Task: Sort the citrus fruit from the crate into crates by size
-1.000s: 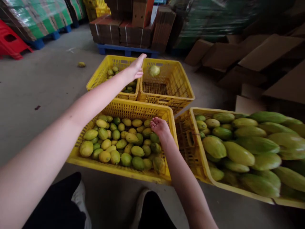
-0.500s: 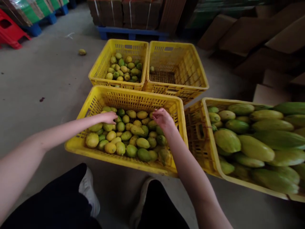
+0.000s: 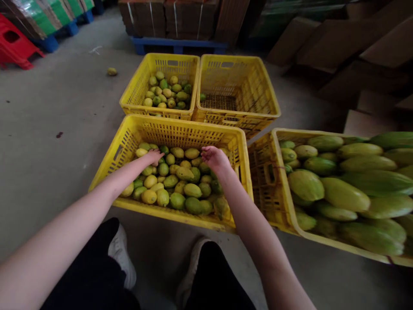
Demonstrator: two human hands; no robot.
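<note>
Two bare hands at a yellow, slotted plastic crate (image 3: 174,217) of small, rounded, green-and-yellow fruits (image 3: 192,190).
In the head view, the left hand (image 3: 155,156) reaches among the fruits toward the crate's ten o'clock, its fingers partly hidden; whether they grip one cannot be told. The right hand (image 3: 217,161) is above the fruits toward two o'clock, fingers loosely curled, slightly apart. From this crate, a smaller-looking yellow crate (image 3: 155,110) with similar fruits stands at twelve, and a yellow crate of large, elongated green fruits (image 3: 345,193) at three.

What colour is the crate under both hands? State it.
The crate is yellow, clearest in the head view.
</note>
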